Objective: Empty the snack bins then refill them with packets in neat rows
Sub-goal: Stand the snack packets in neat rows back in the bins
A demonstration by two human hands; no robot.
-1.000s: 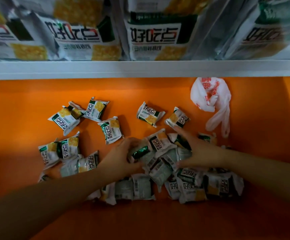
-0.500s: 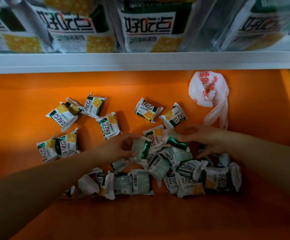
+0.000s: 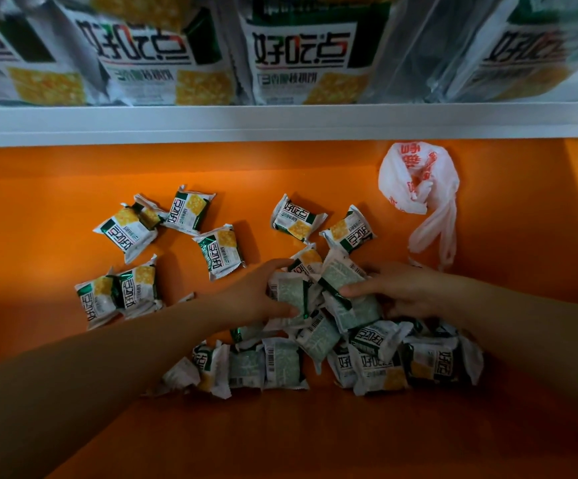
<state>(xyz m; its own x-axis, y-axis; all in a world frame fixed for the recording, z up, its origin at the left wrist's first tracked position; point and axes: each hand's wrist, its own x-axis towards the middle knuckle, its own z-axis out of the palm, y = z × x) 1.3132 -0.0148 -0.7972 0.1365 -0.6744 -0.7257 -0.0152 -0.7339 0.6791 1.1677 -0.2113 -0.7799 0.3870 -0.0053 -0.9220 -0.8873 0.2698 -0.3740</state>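
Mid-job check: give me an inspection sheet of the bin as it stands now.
Surface: orange bin floor, partly covered.
Job's things: snack packets scattered back left, heap in the middle.
Clutter: white plastic bag, back right.
Grippers: left hand grips face-down packet; right hand grips neighbouring packet.
Cables: nothing seen.
Surroundings: white shelf edge; large snack bags above.

Left hand (image 3: pixel 253 296) and right hand (image 3: pixel 401 288) have bunched packets (image 3: pixel 341 274) together.

Dim foreground, blurred wide-angle edges
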